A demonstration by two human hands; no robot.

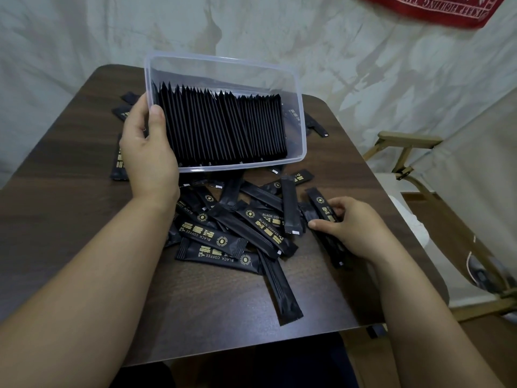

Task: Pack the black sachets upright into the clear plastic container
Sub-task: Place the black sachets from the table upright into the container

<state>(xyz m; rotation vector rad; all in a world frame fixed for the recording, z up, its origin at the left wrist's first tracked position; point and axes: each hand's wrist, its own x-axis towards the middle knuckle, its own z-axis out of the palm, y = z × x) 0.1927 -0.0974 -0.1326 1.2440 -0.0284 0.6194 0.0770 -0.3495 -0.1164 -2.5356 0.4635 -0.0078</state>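
Beside the left hand (148,152), which grips the tilted clear plastic container (223,74), packed sachets (223,127) hide its floor; the right hand (349,228) curls around black coffee sachets (319,203), partly covering them.

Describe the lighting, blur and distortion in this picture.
Head view: soft, even light, faint shadows; the wide-angle lens bows the table edges; the red cloth at top right is smeared; print on the loose sachets reads sharp; the clear container shows only mild sheen.
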